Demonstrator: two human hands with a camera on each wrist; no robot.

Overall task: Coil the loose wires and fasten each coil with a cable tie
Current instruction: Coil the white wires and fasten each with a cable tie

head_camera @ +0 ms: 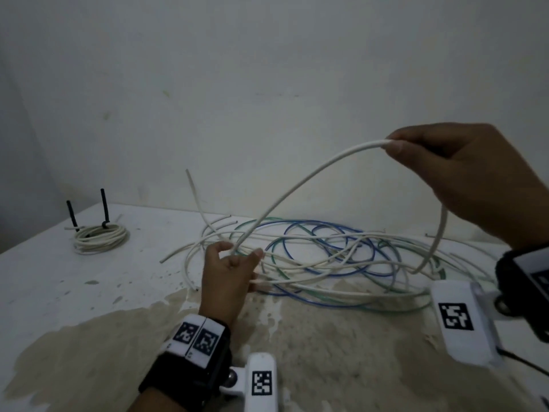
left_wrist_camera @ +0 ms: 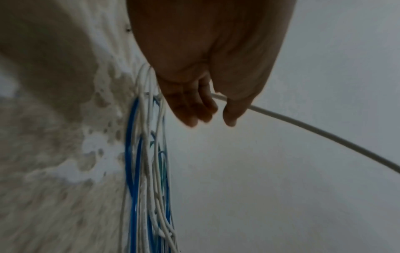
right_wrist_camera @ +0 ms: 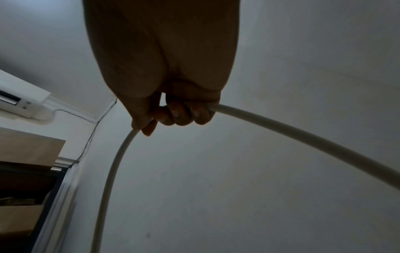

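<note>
no readable text, only coded markers [head_camera: 456,316]

All three views are dim and flat, with a cool grey-green cast, soft noise and no hard shadows or glare; the head view darkens toward its corners and bends the edge of the stained white tabletop [head_camera: 89,292] at the frame's rim. In the left wrist view the tangle of thin blue, green and white wires [left_wrist_camera: 149,171] smears into streaks from motion blur, and the left hand [left_wrist_camera: 207,68] is soft. In the right wrist view the right hand [right_wrist_camera: 162,59] is nearly a backlit silhouette against the pale wall, and the thick white cable [right_wrist_camera: 303,137] swells with wide-angle stretch toward the edge.
</note>
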